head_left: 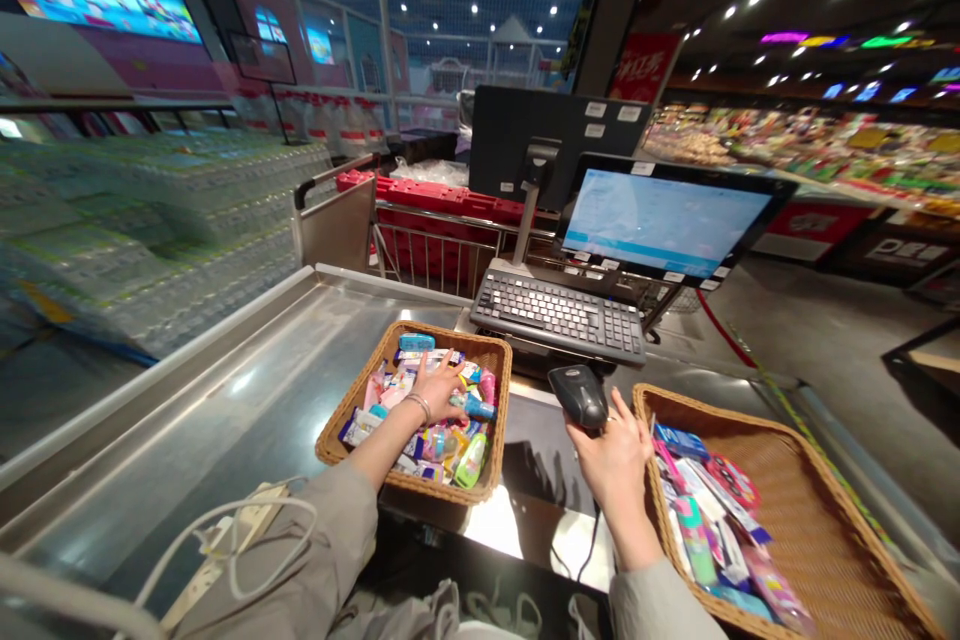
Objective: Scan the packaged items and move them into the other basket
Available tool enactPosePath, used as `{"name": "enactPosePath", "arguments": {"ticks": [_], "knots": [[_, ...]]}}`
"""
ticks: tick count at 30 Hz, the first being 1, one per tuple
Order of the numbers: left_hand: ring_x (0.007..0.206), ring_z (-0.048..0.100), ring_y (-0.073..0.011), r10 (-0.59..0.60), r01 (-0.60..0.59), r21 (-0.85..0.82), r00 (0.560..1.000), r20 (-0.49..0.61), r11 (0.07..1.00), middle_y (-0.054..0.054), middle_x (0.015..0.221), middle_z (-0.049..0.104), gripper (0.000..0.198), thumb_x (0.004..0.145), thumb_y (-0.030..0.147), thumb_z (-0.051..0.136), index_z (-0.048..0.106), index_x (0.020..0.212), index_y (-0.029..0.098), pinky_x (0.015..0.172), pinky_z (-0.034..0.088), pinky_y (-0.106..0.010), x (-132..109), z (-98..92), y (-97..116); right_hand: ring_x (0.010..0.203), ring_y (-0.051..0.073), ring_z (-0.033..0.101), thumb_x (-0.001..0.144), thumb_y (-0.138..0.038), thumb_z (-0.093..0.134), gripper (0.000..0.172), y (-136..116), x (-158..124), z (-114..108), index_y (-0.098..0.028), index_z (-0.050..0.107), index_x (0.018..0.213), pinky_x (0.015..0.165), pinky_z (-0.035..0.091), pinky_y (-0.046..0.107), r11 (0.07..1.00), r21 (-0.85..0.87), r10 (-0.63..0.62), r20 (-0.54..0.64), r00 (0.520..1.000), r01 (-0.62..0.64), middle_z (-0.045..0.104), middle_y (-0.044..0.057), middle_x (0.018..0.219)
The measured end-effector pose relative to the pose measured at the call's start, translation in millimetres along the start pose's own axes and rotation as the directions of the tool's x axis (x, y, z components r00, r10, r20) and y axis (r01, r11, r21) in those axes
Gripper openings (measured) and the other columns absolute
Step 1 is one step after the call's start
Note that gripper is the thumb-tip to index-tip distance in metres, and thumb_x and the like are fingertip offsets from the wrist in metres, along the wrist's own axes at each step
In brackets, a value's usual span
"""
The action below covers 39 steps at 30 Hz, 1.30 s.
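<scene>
The left hand spreads wide over small packages in the left basket. The right hand grips a black scanner left of the right basket, its long axis slanting near right to far left.

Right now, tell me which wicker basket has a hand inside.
The left wicker basket: the left hand is among its packages, while the right hand holds a barcode scanner outside the other basket.

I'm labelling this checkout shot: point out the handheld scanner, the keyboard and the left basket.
Handheld scanner (577,394): head view, on top of its dark head.
Keyboard (559,311): head view, middle of its keys.
Left basket (496,353): head view, bare inner wall near its far right corner.
</scene>
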<state>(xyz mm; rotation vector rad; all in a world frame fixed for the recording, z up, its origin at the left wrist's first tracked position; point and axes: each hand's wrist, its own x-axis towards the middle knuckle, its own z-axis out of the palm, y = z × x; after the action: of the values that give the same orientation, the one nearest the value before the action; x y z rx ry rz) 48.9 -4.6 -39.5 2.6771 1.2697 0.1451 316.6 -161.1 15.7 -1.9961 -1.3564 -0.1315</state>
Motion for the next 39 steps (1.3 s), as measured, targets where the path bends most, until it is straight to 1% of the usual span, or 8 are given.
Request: {"name": "enactPosePath", "arguments": {"ticks": [4, 9, 14, 20, 22, 26, 32, 39], "knots": [[0.144, 0.017, -0.0393, 0.005, -0.003, -0.028, 0.998, 0.066, 1.0, -0.003, 0.147, 0.045, 0.052, 0.062, 0.064, 0.073, 0.07, 0.103, 0.033, 0.105, -0.013, -0.072, 2, 2.6, 2, 0.129, 0.028, 0.043, 0.077, -0.051, 0.049, 0.042, 2, -1, 0, -0.017, 0.069, 0.09, 0.108, 0.019, 0.049, 1.0, 0.012, -0.009, -0.002, 1.0, 0.009, 0.067, 0.014, 0.112], [0.144, 0.016, -0.0386, 0.032, -0.031, -0.037, 0.999, 0.04, 0.999, -0.002, 0.145, 0.048, 0.051, 0.061, 0.06, 0.076, 0.07, 0.104, 0.034, 0.106, -0.013, -0.07, 5, 7.3, 4, 0.128, 0.028, 0.044, 0.077, -0.051, 0.049, 0.04, 1, -2, -4, -0.017, 0.069, 0.084, 0.107, 0.021, 0.048, 1.0, 0.004, -0.007, -0.022, 1.0, 0.007, 0.068, 0.015, 0.109], [0.144, 0.018, -0.0377, 0.01, -0.012, -0.025, 0.998, -0.059, 1.0, -0.003, 0.146, 0.047, 0.045, 0.063, 0.057, 0.076, 0.071, 0.101, 0.033, 0.107, -0.011, -0.07, 5, 3.2, 4, 0.129, 0.028, 0.044, 0.078, -0.049, 0.049, 0.04, 0, -4, -8, -0.018, 0.07, 0.09, 0.107, 0.022, 0.048, 1.0, -0.012, -0.018, -0.009, 1.0, 0.018, 0.069, 0.014, 0.109], [0.144, 0.019, -0.0371, -0.017, 0.021, 0.014, 0.978, -0.206, 1.0, -0.004, 0.146, 0.047, 0.04, 0.067, 0.052, 0.075, 0.071, 0.1, 0.03, 0.109, -0.009, -0.07, 5, -16.2, 10, 0.13, 0.028, 0.043, 0.079, -0.046, 0.05, 0.036, -2, -7, -7, -0.018, 0.069, 0.089, 0.106, 0.021, 0.049, 0.999, -0.038, -0.038, -0.003, 0.999, 0.038, 0.069, 0.013, 0.107], [0.144, 0.018, -0.0364, -0.027, 0.034, 0.021, 0.966, -0.255, 0.999, -0.004, 0.145, 0.048, 0.038, 0.067, 0.051, 0.075, 0.071, 0.1, 0.031, 0.11, -0.008, -0.069, 5, -22.8, 14, 0.13, 0.028, 0.042, 0.078, -0.045, 0.05, 0.035, -2, -8, -6, -0.018, 0.068, 0.09, 0.106, 0.02, 0.049, 0.997, -0.049, -0.051, -0.004, 0.999, 0.051, 0.069, 0.013, 0.109], [0.144, 0.02, -0.0355, -0.038, 0.05, 0.026, 0.94, -0.338, 0.998, -0.004, 0.144, 0.049, 0.035, 0.07, 0.05, 0.074, 0.071, 0.099, 0.03, 0.111, -0.008, -0.068, 6, -33.9, 26, 0.132, 0.027, 0.039, 0.077, -0.041, 0.051, 0.035, -1, -9, -6, -0.02, 0.066, 0.101, 0.106, 0.02, 0.05, 0.996, -0.062, -0.066, 0.017, 0.998, 0.067, 0.068, 0.01, 0.113], [0.143, 0.023, -0.0345, -0.022, 0.029, 0.012, 0.92, -0.391, 1.0, -0.004, 0.144, 0.049, 0.028, 0.074, 0.045, 0.071, 0.071, 0.096, 0.029, 0.11, -0.007, -0.071, 10, -46.4, 44, 0.135, 0.028, 0.034, 0.075, -0.038, 0.053, 0.037, -1, -9, -7, -0.021, 0.065, 0.106, 0.105, 0.019, 0.052, 0.992, -0.102, -0.071, 0.045, 0.996, 0.076, 0.065, 0.007, 0.121], [0.144, 0.023, -0.0341, 0.023, -0.003, 0.043, 0.878, -0.478, 0.999, -0.003, 0.147, 0.045, 0.031, 0.071, 0.043, 0.074, 0.069, 0.097, 0.028, 0.11, -0.009, -0.07, 16, -50.1, 65, 0.14, 0.031, 0.025, 0.076, -0.036, 0.057, 0.02, -5, -10, -12, -0.022, 0.069, 0.083, 0.103, 0.021, 0.052, 0.977, -0.183, -0.102, 0.042, 0.994, 0.108, 0.059, 0.004, 0.131]]}}
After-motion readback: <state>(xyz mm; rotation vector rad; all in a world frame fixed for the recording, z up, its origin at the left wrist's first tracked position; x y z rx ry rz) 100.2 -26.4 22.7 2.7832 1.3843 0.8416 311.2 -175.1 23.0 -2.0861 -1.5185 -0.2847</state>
